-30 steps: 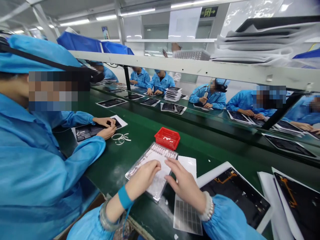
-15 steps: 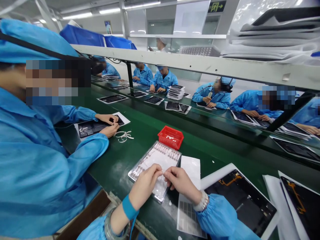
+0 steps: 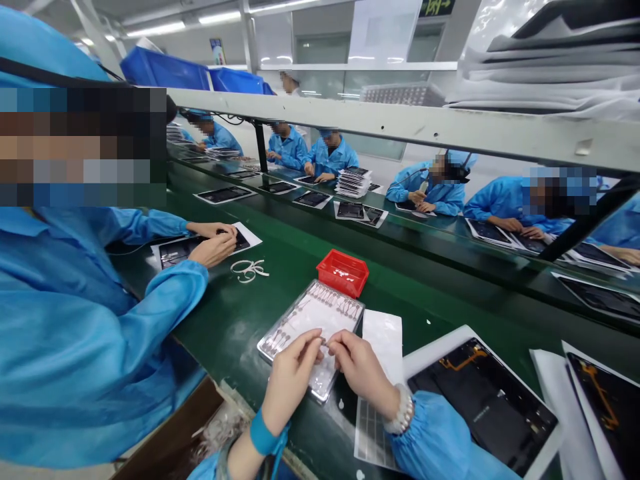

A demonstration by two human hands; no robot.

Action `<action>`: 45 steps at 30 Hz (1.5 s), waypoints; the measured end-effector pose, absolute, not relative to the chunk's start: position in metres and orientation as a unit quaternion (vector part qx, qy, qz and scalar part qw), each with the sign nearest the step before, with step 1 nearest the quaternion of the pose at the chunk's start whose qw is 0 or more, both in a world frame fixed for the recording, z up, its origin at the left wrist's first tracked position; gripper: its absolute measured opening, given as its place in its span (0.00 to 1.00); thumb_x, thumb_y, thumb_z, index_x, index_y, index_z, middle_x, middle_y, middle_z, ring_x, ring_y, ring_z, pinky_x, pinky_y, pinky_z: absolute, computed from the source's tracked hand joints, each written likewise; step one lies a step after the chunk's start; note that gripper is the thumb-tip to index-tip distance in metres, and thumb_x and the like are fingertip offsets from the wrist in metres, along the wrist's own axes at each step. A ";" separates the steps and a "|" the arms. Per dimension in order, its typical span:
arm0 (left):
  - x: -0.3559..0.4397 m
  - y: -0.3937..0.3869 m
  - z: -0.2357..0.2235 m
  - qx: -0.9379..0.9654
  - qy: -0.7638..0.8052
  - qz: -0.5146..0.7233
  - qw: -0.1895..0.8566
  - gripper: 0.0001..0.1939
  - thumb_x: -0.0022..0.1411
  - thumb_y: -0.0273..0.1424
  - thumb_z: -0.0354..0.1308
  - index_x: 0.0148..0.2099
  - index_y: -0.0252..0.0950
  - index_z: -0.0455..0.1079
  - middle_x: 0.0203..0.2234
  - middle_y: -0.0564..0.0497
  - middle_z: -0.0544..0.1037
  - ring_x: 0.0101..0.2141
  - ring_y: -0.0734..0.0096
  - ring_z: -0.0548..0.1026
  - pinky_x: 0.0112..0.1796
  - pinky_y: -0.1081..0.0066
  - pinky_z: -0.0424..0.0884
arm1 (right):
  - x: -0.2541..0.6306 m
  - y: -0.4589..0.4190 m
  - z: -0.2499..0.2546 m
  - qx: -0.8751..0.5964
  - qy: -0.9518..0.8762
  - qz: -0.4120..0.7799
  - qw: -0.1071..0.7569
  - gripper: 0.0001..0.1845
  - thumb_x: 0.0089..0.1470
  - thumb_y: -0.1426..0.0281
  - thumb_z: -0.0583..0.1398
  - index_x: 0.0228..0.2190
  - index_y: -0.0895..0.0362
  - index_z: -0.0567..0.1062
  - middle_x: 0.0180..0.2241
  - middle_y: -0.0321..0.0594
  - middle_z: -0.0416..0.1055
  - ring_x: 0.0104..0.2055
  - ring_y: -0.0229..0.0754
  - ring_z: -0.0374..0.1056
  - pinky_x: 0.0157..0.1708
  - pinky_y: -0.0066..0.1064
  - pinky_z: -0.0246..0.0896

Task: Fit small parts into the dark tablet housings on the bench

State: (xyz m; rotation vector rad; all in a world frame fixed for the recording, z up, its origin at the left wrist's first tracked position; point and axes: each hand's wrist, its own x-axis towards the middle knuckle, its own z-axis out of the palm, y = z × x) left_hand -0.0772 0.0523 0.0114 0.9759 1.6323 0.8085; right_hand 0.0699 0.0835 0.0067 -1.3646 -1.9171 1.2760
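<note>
Closing in from their wider spacing of a second earlier, the left hand (image 3: 289,380) and right hand (image 3: 361,373) are coming together above a clear plastic tray (image 3: 285,313), their fingertips (image 3: 333,341) almost meeting and pinching at something too small to make out. The tray is lying on the green counter (image 3: 235,347) at the near edge. Rows of small metal parts (image 3: 330,303) are filling its far side, while the hands are hiding its near corner, so the number of parts there cannot be told. A white sheet (image 3: 383,347) is lying just right of the tray, and a black tablet panel (image 3: 480,400) is resting farther right. A red bin (image 3: 343,272) is sitting beyond the tray, and a co-worker's hands (image 3: 213,243) are working at far left.
</note>
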 end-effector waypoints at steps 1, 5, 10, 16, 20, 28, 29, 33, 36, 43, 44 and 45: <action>-0.078 0.053 0.013 0.398 0.668 0.337 0.532 0.24 0.53 0.46 0.51 0.47 0.37 0.69 0.30 0.56 0.74 0.30 0.97 0.71 0.35 0.99 0.66 | 0.071 0.084 0.006 -0.494 -0.706 0.455 0.225 0.15 0.60 0.65 0.48 0.31 0.62 0.68 0.24 0.38 0.64 0.27 0.34 0.60 0.32 0.27 0.54; -0.076 0.052 0.017 0.385 0.623 0.333 0.594 0.23 0.50 0.43 0.56 0.41 0.30 0.70 0.32 0.52 0.74 0.30 0.95 0.71 0.34 0.98 0.66 | 0.071 0.082 -0.001 -0.508 -0.720 0.416 0.224 0.16 0.61 0.64 0.44 0.34 0.62 0.64 0.24 0.40 0.62 0.25 0.36 0.58 0.30 0.29 0.52; -0.066 0.054 0.016 0.331 0.575 0.389 0.639 0.26 0.47 0.43 0.58 0.41 0.27 0.62 0.28 0.51 0.72 0.29 0.88 0.72 0.33 0.89 0.70 | 0.071 0.076 -0.008 -0.458 -0.756 0.348 0.312 0.13 0.61 0.68 0.43 0.32 0.61 0.62 0.28 0.40 0.62 0.27 0.34 0.58 0.28 0.27 0.53; -0.061 0.052 0.013 0.351 0.580 0.390 0.623 0.23 0.46 0.41 0.59 0.37 0.26 0.64 0.30 0.53 0.71 0.30 0.94 0.69 0.34 0.94 0.68 | 0.069 0.072 -0.009 -0.449 -0.765 0.269 0.374 0.07 0.60 0.75 0.46 0.33 0.60 0.63 0.29 0.38 0.61 0.29 0.32 0.59 0.27 0.24 0.53; -0.066 0.053 0.013 0.379 0.588 0.366 0.614 0.21 0.47 0.40 0.58 0.36 0.26 0.65 0.28 0.53 0.71 0.29 0.94 0.69 0.32 0.94 0.65 | 0.071 0.070 -0.007 -0.443 -0.776 0.262 0.364 0.07 0.61 0.75 0.47 0.32 0.60 0.62 0.29 0.37 0.61 0.27 0.32 0.57 0.26 0.24 0.52; -0.071 0.059 0.017 0.389 0.524 0.337 0.679 0.21 0.49 0.41 0.56 0.32 0.25 0.59 0.24 0.53 0.67 0.26 0.91 0.66 0.31 0.89 0.64 | 0.070 0.064 -0.005 -0.421 -0.784 0.243 0.387 0.07 0.61 0.75 0.46 0.31 0.60 0.60 0.27 0.36 0.59 0.24 0.30 0.56 0.24 0.23 0.50; -0.069 0.059 0.016 0.394 0.525 0.337 0.674 0.21 0.49 0.42 0.55 0.32 0.26 0.59 0.23 0.54 0.66 0.25 0.92 0.64 0.30 0.89 0.62 | 0.069 0.064 -0.004 -0.423 -0.783 0.231 0.392 0.07 0.61 0.75 0.46 0.31 0.60 0.60 0.27 0.36 0.59 0.24 0.30 0.56 0.23 0.23 0.50; -0.062 0.054 0.015 0.422 0.543 0.327 0.648 0.22 0.52 0.45 0.51 0.32 0.27 0.56 0.23 0.55 0.60 0.25 0.95 0.59 0.29 0.90 0.58 | 0.066 0.063 -0.003 -0.433 -0.784 0.199 0.397 0.06 0.60 0.76 0.47 0.31 0.60 0.61 0.28 0.37 0.59 0.25 0.31 0.56 0.23 0.24 0.49; -0.065 0.053 0.013 0.459 0.549 0.325 0.618 0.24 0.55 0.48 0.45 0.32 0.28 0.54 0.23 0.54 0.58 0.25 0.95 0.58 0.31 0.89 0.59 | 0.072 0.066 0.001 -0.444 -0.783 0.190 0.391 0.06 0.60 0.76 0.47 0.31 0.60 0.62 0.28 0.37 0.60 0.26 0.32 0.57 0.24 0.24 0.50; -0.073 0.057 0.004 0.613 0.698 0.223 0.295 0.24 0.61 0.31 0.35 0.54 0.50 0.63 0.61 0.64 0.50 0.64 0.73 0.45 0.66 0.58 0.46 | 0.119 0.076 0.018 -0.482 -0.819 0.158 0.268 0.09 0.61 0.73 0.48 0.30 0.60 0.65 0.31 0.36 0.63 0.31 0.33 0.60 0.29 0.27 0.49; -0.065 0.055 0.007 0.623 0.685 0.220 0.307 0.23 0.61 0.34 0.36 0.56 0.53 0.61 0.61 0.66 0.49 0.64 0.73 0.44 0.66 0.57 0.45 | 0.125 0.074 0.020 -0.485 -0.822 0.152 0.257 0.10 0.62 0.72 0.47 0.31 0.59 0.65 0.31 0.36 0.63 0.30 0.33 0.60 0.28 0.27 0.48; -0.054 0.052 0.011 0.621 0.669 0.216 0.347 0.22 0.61 0.39 0.39 0.56 0.54 0.59 0.60 0.65 0.53 0.62 0.77 0.49 0.66 0.60 0.46 | 0.131 0.071 0.022 -0.485 -0.825 0.151 0.247 0.10 0.62 0.72 0.47 0.31 0.59 0.65 0.31 0.36 0.64 0.31 0.33 0.60 0.29 0.27 0.48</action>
